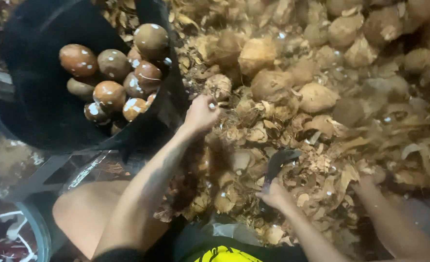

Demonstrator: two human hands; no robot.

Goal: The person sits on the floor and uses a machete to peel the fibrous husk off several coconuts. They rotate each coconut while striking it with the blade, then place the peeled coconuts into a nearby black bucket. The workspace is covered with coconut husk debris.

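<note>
We reach our left hand (pixel 201 114) out over the husk pile (pixel 321 121), just right of the black tub (pixel 35 97) of brown peeled coconuts (pixel 110 73); its grip is closed, though on what we cannot tell. Our right hand (pixel 274 195), nearer us than the tub, is clenched around a dark blade (pixel 279 162). Another person's arm (pixel 394 223) lies far right of the tub.

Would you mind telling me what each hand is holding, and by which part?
The right hand grips a dark curved blade tool by its lower handle end. The left hand seems closed on nothing discernible.
</note>
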